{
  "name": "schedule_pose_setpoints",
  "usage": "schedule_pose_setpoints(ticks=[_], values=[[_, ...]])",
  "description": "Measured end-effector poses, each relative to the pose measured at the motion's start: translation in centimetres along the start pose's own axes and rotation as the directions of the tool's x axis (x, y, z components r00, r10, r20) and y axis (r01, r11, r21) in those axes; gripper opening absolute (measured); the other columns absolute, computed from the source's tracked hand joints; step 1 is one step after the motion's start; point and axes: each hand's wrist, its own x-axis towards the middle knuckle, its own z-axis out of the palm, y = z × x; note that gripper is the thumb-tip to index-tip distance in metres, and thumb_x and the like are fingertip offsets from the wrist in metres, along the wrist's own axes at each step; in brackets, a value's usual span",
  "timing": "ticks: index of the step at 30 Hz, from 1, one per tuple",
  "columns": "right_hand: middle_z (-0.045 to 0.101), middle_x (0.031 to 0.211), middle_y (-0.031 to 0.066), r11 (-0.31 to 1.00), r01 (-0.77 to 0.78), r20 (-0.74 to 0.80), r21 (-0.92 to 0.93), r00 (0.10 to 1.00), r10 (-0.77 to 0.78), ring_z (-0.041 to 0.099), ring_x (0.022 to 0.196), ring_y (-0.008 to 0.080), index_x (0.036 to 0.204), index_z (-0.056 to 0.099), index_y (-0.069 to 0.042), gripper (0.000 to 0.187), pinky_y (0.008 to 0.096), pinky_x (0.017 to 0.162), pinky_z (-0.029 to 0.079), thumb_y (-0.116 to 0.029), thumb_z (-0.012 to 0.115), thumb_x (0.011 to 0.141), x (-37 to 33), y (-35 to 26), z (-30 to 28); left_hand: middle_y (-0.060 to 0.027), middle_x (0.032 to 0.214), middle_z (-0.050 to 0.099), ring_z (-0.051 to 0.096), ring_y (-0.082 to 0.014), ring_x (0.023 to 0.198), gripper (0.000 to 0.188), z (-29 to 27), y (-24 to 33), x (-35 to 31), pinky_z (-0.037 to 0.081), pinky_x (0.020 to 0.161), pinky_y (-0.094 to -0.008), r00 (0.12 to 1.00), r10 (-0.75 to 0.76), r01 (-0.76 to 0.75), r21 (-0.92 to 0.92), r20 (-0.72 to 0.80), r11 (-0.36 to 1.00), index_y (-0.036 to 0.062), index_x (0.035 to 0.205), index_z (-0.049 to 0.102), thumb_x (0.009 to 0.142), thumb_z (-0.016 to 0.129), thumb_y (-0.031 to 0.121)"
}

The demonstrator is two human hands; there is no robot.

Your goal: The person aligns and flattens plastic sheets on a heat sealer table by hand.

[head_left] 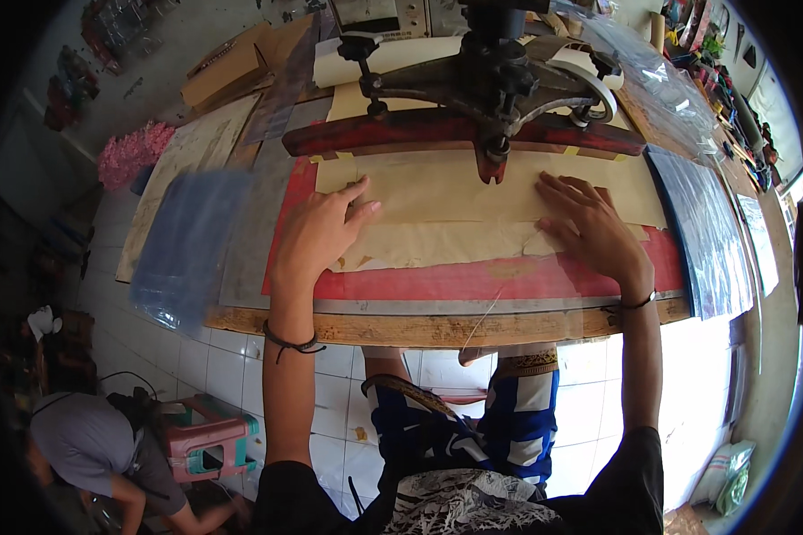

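Note:
My left hand (319, 230) rests on the left part of a tan paper sheet (446, 192), its thumb and forefinger apart. On the right part of the same paper lies my right hand (589, 218), fingers spread, holding nothing. A clear plastic sheet (526, 312) seems to lie over the paper and reach past the table's front edge; its outline is hard to make out. Beneath is a red sheet (419, 283) on a grey board. Just beyond my hands, a black press head with a long dark red bar (384, 131) spans the paper; yellow tape shows along the bar's lower edge.
Stacked clear plastic sheets lie at the left (192, 241) and right (700, 227) of the wooden table edge (375, 327). A cardboard box (232, 62) and pink mesh-like material (134, 156) are farther left. A person (89, 446) bends beside a pink and green stool (210, 441) at lower left.

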Motion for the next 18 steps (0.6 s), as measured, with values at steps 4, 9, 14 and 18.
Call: schedule_pose_setpoints(ticks=[4,9,14,18], values=[[0.052,0.156,0.0115,1.000,-0.030,0.002,0.008,1.000,0.030,0.044,0.145,0.0338,0.145,0.059,-0.007,0.054,0.0489,0.119,0.033,-0.041,0.059,0.103,0.3,-0.3,-0.1,-0.0208,0.071,0.067,0.066,-0.0372,0.065,0.049,0.2,0.0,0.1,0.052,0.069,-0.0463,0.999,-0.039,0.039,0.033,0.017,0.999,0.0128,0.137,0.067,0.100,0.064,0.045],[0.052,0.156,0.0114,1.000,-0.015,-0.024,0.000,1.000,0.015,0.045,0.144,0.0334,0.145,0.059,-0.007,0.054,0.0488,0.119,0.033,-0.041,0.059,0.103,0.5,-0.2,0.4,-0.0184,0.074,0.071,0.072,-0.0373,0.075,0.053,0.5,-0.1,0.7,0.056,0.071,-0.0492,1.000,-0.018,0.021,0.146,-0.021,0.989,0.0082,0.136,0.065,0.101,0.061,0.047],[0.052,0.156,0.0114,1.000,-0.023,-0.019,-0.001,1.000,0.023,0.046,0.143,0.0337,0.146,0.058,-0.006,0.055,0.0484,0.118,0.033,-0.041,0.058,0.103,0.5,-0.2,0.1,-0.0189,0.075,0.072,0.072,-0.0371,0.075,0.054,1.0,-0.6,1.3,0.056,0.070,-0.0493,0.999,0.005,0.002,0.158,-0.044,0.987,0.0099,0.137,0.066,0.101,0.060,0.049],[0.053,0.156,0.0095,1.000,-0.021,-0.021,-0.010,1.000,0.021,0.045,0.144,0.0332,0.145,0.059,-0.006,0.054,0.0484,0.119,0.033,-0.042,0.057,0.104,0.5,0.0,0.4,-0.0188,0.074,0.071,0.072,-0.0369,0.073,0.053,0.8,-0.4,1.1,0.056,0.069,-0.0488,0.999,-0.013,0.018,0.166,-0.031,0.986,0.0119,0.137,0.066,0.100,0.060,0.050]])
